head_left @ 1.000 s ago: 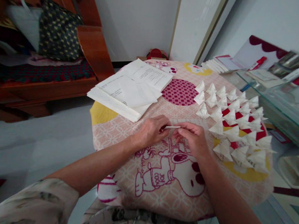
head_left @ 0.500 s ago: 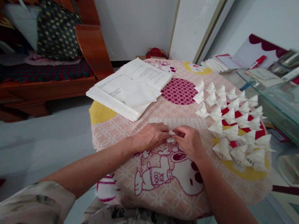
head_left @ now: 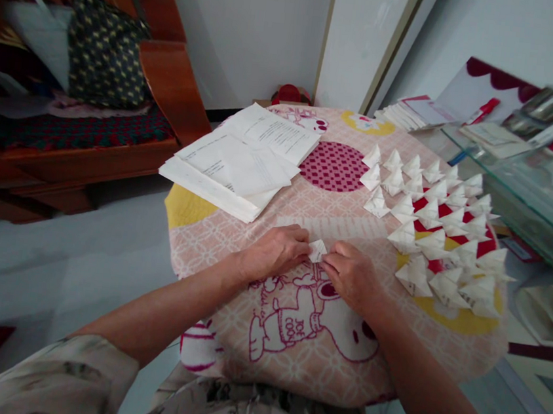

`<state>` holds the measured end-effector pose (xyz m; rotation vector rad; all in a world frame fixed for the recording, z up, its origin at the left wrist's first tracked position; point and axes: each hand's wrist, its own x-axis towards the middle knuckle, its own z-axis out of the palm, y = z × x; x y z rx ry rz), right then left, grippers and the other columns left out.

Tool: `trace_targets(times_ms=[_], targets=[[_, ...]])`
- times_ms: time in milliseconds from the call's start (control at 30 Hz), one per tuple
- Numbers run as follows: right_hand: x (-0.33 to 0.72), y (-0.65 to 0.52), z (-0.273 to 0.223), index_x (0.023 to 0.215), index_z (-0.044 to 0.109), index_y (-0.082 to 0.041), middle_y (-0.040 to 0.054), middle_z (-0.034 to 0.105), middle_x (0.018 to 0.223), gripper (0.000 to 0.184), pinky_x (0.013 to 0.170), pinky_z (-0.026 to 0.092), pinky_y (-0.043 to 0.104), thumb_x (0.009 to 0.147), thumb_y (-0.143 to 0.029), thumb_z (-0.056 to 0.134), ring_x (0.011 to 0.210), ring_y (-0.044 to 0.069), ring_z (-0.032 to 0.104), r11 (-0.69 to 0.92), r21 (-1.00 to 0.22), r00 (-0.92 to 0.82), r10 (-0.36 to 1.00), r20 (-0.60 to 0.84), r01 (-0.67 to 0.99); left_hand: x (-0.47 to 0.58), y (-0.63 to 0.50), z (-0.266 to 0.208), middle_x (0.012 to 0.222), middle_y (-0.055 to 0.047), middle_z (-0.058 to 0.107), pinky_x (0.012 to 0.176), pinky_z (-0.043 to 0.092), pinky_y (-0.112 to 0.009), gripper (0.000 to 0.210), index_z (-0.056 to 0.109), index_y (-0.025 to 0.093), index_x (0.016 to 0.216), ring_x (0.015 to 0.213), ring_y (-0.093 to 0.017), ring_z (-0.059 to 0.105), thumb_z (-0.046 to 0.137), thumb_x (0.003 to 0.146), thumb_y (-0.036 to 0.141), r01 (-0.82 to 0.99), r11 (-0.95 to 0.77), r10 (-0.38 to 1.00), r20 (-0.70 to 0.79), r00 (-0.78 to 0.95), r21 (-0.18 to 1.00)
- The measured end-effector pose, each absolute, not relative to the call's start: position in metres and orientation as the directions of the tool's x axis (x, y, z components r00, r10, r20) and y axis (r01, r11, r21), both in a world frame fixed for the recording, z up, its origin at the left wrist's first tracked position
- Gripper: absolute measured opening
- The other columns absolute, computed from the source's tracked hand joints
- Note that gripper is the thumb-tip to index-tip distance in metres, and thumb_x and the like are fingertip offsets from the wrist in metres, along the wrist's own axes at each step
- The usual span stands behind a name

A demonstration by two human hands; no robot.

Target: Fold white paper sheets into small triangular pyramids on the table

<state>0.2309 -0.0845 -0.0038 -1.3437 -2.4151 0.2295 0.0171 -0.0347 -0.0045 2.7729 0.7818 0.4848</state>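
A small folded piece of white paper [head_left: 318, 251] is between my two hands, over the patterned cloth [head_left: 230, 268] on the table. My left hand [head_left: 282, 250] pinches its left corner, fingers pressed together. On the other side, my right hand [head_left: 351, 271] has its fingertips closed at the paper's right corner. To the right stand folded paper shapes [head_left: 428, 213] with pointed tips, in several rows. An open book [head_left: 241, 164] with printed pages lies at the upper left of the table, a loose sheet [head_left: 255, 168] on top.
A glass shelf [head_left: 517, 173] at the right bears a red marker [head_left: 484, 111] and other items. Left of the table is a wooden bench [head_left: 171, 77] with a dotted bag [head_left: 105, 51]. A wall and a white pillar [head_left: 355, 44] rise behind.
My right hand has shifted slightly right and its grip has changed. More of the folded paper now shows between my hands. The view has shifted a little.
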Motion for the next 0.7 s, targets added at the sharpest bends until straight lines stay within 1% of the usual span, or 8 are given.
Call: trace_targets(times_ms=[67, 100, 200, 300, 400, 533, 633, 700], targets=[[0.230, -0.085, -0.004, 0.066, 0.062, -0.018, 0.0049, 0.056, 0.074, 0.028, 0.065, 0.041, 0.029, 0.093, -0.015, 0.056, 0.070, 0.017, 0.052, 0.526, -0.302, -0.473, 0.849, 0.233, 0.795, 0.015, -0.033, -0.006, 0.083, -0.007, 0.065, 0.071, 0.045, -0.027, 0.024, 0.071, 0.013, 0.082, 0.081, -0.017, 0.060, 0.054, 0.096, 0.021, 0.466, -0.821, 0.554, 0.261, 0.791, 0.331], [0.230, -0.084, -0.004, 0.065, 0.062, -0.018, 0.0047, 0.056, 0.073, 0.028, 0.065, 0.041, 0.029, 0.092, -0.015, 0.056, 0.070, 0.016, 0.053, 0.513, -0.318, -0.460, 0.857, 0.232, 0.797, 0.015, -0.032, -0.006, 0.082, -0.007, 0.065, 0.071, 0.045, -0.027, 0.023, 0.071, 0.013, 0.081, 0.081, -0.017, 0.060, 0.055, 0.096, 0.020, 0.463, -0.812, 0.562, 0.265, 0.783, 0.355], [0.231, -0.081, -0.003, 0.065, 0.063, -0.017, 0.0041, 0.059, 0.072, 0.025, 0.066, 0.040, 0.028, 0.089, -0.014, 0.058, 0.068, 0.015, 0.054, 0.432, -0.442, -0.374, 0.902, 0.215, 0.786, 0.013, -0.029, -0.005, 0.084, -0.007, 0.067, 0.074, 0.046, -0.027, 0.018, 0.072, 0.013, 0.084, 0.083, -0.017, 0.061, 0.057, 0.094, 0.018, 0.454, -0.766, 0.603, 0.266, 0.752, 0.456], [0.232, -0.075, -0.001, 0.067, 0.065, -0.017, 0.0018, 0.062, 0.067, 0.019, 0.063, 0.039, 0.027, 0.085, -0.016, 0.061, 0.064, 0.014, 0.055, 0.294, -0.590, -0.274, 0.953, 0.127, 0.752, 0.015, -0.023, -0.002, 0.086, -0.006, 0.068, 0.076, 0.045, -0.026, 0.014, 0.072, 0.013, 0.084, 0.083, -0.015, 0.062, 0.059, 0.092, 0.016, 0.467, -0.691, 0.661, 0.220, 0.717, 0.552], [0.231, -0.068, 0.004, 0.062, 0.063, -0.017, -0.0012, 0.057, 0.055, 0.022, 0.055, 0.034, 0.026, 0.083, -0.021, 0.061, 0.055, 0.013, 0.051, 0.142, -0.668, -0.196, 0.981, -0.007, 0.731, 0.019, -0.017, 0.001, 0.083, -0.004, 0.069, 0.073, 0.044, -0.026, 0.013, 0.071, 0.014, 0.082, 0.078, -0.015, 0.062, 0.061, 0.089, 0.017, 0.534, -0.612, 0.724, 0.142, 0.675, 0.584], [0.227, -0.061, 0.010, 0.055, 0.058, -0.017, -0.0032, 0.050, 0.047, 0.026, 0.050, 0.030, 0.025, 0.080, -0.022, 0.061, 0.049, 0.011, 0.046, 0.004, -0.672, -0.111, 0.987, -0.117, 0.741, 0.025, -0.012, 0.003, 0.079, -0.004, 0.070, 0.068, 0.041, -0.026, 0.014, 0.073, 0.015, 0.081, 0.073, -0.015, 0.060, 0.062, 0.086, 0.022, 0.632, -0.532, 0.782, 0.041, 0.622, 0.563], [0.224, -0.058, 0.013, 0.053, 0.056, -0.018, -0.0035, 0.048, 0.045, 0.027, 0.050, 0.029, 0.026, 0.079, -0.023, 0.061, 0.048, 0.011, 0.045, -0.033, -0.637, -0.083, 0.985, -0.152, 0.770, 0.029, -0.009, 0.003, 0.078, -0.004, 0.072, 0.066, 0.039, -0.027, 0.018, 0.075, 0.015, 0.081, 0.071, -0.015, 0.060, 0.060, 0.085, 0.026, 0.684, -0.505, 0.801, -0.009, 0.598, 0.526], [0.224, -0.056, 0.014, 0.052, 0.056, -0.018, -0.0028, 0.050, 0.047, 0.027, 0.051, 0.030, 0.026, 0.078, -0.022, 0.062, 0.049, 0.011, 0.046, -0.032, -0.603, -0.077, 0.985, -0.155, 0.797, 0.031, -0.007, 0.003, 0.077, -0.005, 0.072, 0.065, 0.038, -0.027, 0.021, 0.075, 0.015, 0.081, 0.071, -0.015, 0.059, 0.058, 0.085, 0.027, 0.709, -0.496, 0.810, -0.027, 0.586, 0.501]])
